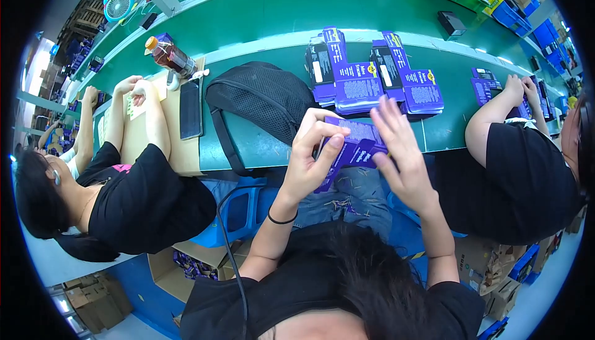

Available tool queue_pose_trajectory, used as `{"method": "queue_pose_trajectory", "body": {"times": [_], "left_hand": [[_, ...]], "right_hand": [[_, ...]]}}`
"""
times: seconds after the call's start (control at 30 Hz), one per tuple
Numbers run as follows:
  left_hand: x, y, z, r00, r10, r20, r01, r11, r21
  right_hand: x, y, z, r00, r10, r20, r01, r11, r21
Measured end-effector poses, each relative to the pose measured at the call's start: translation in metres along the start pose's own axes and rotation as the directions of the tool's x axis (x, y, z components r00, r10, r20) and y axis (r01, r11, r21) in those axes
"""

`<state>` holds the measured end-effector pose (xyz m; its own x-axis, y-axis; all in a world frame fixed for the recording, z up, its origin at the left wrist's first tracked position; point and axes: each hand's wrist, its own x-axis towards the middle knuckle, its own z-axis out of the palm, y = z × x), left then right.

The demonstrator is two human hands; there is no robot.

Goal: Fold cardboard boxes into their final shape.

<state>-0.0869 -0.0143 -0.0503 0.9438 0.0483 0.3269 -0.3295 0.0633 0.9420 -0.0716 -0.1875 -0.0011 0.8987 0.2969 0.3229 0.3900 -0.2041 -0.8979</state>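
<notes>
My left hand (310, 154) grips a small purple carton (361, 130) with white print, fingers and thumb closed on its left side. The carton is tilted, above my lap at the table's near edge, with a flap standing out toward my right hand. Fingers stretched and spread, my right hand (404, 160) is at the carton's right side; whether it touches the carton I cannot tell. Just beyond my hands lie two stacks of flat purple carton blanks, a left stack (358, 95) and a right stack (424, 92), on the green table (266, 36).
A black mesh bag (263, 95) lies left of the stacks. Farther left are a drink bottle (175, 58) and a dark flat device (191, 109). Co-workers sit on both sides, a left one (149, 210) and a right one (517, 179). An opened cardboard box (168, 275) stands behind, lower left.
</notes>
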Motion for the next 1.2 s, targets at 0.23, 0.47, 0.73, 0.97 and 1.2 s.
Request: {"method": "queue_pose_trajectory", "body": {"times": [0.23,0.47,0.73,0.97,1.2], "left_hand": [[-0.001,0.007,0.004,0.996,0.069,-0.062,-0.058,0.983,0.175],[-0.004,0.012,0.005,0.982,0.169,-0.081,-0.148,0.964,0.221],[-0.003,0.011,0.006,0.968,0.238,-0.076,-0.207,0.935,0.288],[-0.005,0.011,0.006,0.962,0.268,-0.053,-0.237,0.915,0.326],[-0.003,0.015,0.004,0.966,0.252,-0.066,-0.222,0.929,0.296]], "right_hand": [[-0.005,0.011,-0.004,0.922,-0.384,0.051,0.344,0.75,-0.564],[0.003,0.001,-0.001,0.901,-0.422,0.096,0.381,0.667,-0.64],[-0.003,0.006,-0.002,0.867,-0.497,0.017,0.4,0.677,-0.618],[-0.001,0.004,0.0,0.888,-0.458,-0.032,0.345,0.711,-0.613],[-0.005,0.002,-0.005,0.879,-0.474,0.057,0.405,0.678,-0.613]]}}
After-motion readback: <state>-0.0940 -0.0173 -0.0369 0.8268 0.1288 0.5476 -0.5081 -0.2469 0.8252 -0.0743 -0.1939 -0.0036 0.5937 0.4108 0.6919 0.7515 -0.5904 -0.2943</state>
